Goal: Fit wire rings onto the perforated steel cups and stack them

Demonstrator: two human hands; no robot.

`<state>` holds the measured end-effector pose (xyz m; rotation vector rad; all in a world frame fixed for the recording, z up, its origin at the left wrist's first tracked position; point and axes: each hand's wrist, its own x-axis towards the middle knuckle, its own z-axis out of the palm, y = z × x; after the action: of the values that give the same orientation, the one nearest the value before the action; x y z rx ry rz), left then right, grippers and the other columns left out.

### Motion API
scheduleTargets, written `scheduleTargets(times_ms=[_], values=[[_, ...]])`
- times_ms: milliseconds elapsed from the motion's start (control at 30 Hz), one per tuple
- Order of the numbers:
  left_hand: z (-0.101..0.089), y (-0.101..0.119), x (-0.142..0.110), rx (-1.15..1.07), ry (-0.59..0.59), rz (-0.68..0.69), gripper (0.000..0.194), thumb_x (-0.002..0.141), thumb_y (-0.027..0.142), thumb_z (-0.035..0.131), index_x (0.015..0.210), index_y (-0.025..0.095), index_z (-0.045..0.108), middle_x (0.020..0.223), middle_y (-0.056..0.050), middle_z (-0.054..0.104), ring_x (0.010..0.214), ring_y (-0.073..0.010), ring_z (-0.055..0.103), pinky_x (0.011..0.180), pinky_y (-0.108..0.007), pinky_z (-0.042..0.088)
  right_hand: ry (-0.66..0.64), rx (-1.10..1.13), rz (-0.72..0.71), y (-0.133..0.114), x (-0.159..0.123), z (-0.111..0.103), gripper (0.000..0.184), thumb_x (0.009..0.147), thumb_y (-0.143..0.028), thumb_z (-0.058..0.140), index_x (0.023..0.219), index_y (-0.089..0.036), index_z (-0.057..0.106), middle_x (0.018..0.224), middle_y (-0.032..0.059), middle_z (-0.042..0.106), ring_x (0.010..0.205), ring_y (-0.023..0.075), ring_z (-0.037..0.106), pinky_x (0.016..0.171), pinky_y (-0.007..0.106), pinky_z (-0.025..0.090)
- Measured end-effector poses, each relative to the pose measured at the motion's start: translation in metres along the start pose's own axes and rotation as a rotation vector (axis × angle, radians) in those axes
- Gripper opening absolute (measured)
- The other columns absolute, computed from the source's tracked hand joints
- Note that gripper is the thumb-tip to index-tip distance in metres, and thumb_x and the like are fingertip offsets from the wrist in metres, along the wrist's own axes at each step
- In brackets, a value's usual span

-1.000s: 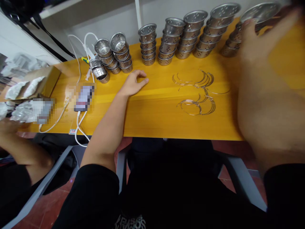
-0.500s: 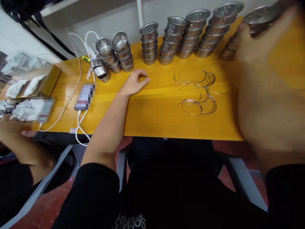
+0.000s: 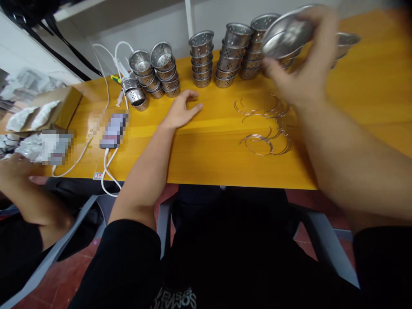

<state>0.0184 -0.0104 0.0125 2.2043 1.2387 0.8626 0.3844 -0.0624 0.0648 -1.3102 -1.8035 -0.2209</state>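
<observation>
My right hand grips a shiny metal cup by its rim, thumb on the near side and fingers on the far side. The cup is tilted, with its mouth partly towards me, and hangs in front of a stack of perforated metal cups that it mostly hides. Another short stack of cups shows behind my hand on the right. On the table rests my left hand, thumb and fingers apart, holding nothing. Thin curved wires lie between my hands, several in loose loops.
Perforated cup stacks line the table's back, including one stack beyond my left hand and leaning stacks further left. A phone with white cables lies left of my forearm. A co-worker's arm is at far left, near plastic bags.
My right hand has moved left from the far-right stack, carrying the cup off it. That stack is now lower. My left hand stays in place.
</observation>
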Motion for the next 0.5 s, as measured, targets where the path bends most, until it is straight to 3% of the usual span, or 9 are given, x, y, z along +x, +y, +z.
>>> scheduleTargets(times_ms=[67, 133, 233, 333, 433, 500], values=[[0.003, 0.01, -0.002, -0.019, 0.003, 0.022, 0.06, 0.099, 0.043, 0.087, 0.151, 0.028, 0.062, 0.165, -0.014, 0.072, 0.155, -0.0299, 0.072, 0.141, -0.051, 0.055, -0.187, 0.049, 0.03, -0.026, -0.005, 0.007, 0.097, 0.105, -0.081, 0.057, 0.182, -0.027, 0.031, 0.185, 0.0114, 0.044, 0.168, 0.038, 0.049, 0.134, 0.052, 0.047], [0.009, 0.023, -0.004, -0.018, -0.015, 0.048, 0.083, 0.097, 0.048, 0.092, 0.166, 0.032, 0.048, 0.178, -0.015, 0.061, 0.164, -0.0319, 0.065, 0.144, -0.052, 0.051, -0.409, 0.085, 0.072, -0.046, -0.011, 0.014, 0.104, 0.107, -0.083, 0.056, 0.19, -0.046, 0.005, 0.193, 0.0004, 0.034, 0.17, 0.038, 0.045, 0.13, 0.058, 0.052], [0.02, 0.043, -0.006, 0.002, -0.052, 0.08, 0.103, 0.095, 0.049, 0.096, 0.176, 0.034, 0.034, 0.188, -0.014, 0.048, 0.173, -0.0354, 0.057, 0.146, -0.055, 0.049, -0.614, 0.172, 0.074, -0.063, -0.017, 0.023, 0.113, 0.107, -0.086, 0.057, 0.184, -0.061, -0.021, 0.19, -0.0077, 0.04, 0.169, 0.0368, 0.045, 0.128, 0.063, 0.055], [0.029, 0.053, -0.007, 0.022, -0.081, 0.122, 0.1, 0.096, 0.046, 0.094, 0.176, 0.032, 0.036, 0.186, -0.011, 0.05, 0.176, -0.0348, 0.053, 0.147, -0.054, 0.048, -0.668, 0.279, 0.01, -0.066, -0.018, 0.025, 0.113, 0.108, -0.082, 0.062, 0.188, -0.055, -0.012, 0.185, -0.0024, 0.048, 0.167, 0.0376, 0.049, 0.133, 0.064, 0.051], [0.031, 0.05, -0.007, 0.016, -0.083, 0.136, 0.094, 0.098, 0.038, 0.09, 0.174, 0.029, 0.037, 0.183, -0.011, 0.054, 0.175, -0.0326, 0.055, 0.148, -0.051, 0.046, -0.665, 0.362, -0.056, -0.06, -0.012, 0.019, 0.107, 0.107, -0.076, 0.07, 0.189, -0.038, 0.013, 0.181, 0.0075, 0.054, 0.159, 0.0357, 0.058, 0.137, 0.054, 0.048], [0.029, 0.045, -0.005, 0.022, -0.056, 0.112, 0.093, 0.098, 0.035, 0.088, 0.175, 0.029, 0.037, 0.185, -0.012, 0.052, 0.175, -0.0319, 0.055, 0.148, -0.05, 0.047, -0.661, 0.27, -0.059, -0.05, -0.006, 0.013, 0.094, 0.108, -0.071, 0.071, 0.183, -0.027, 0.034, 0.178, 0.0143, 0.056, 0.156, 0.0363, 0.061, 0.137, 0.05, 0.046]])
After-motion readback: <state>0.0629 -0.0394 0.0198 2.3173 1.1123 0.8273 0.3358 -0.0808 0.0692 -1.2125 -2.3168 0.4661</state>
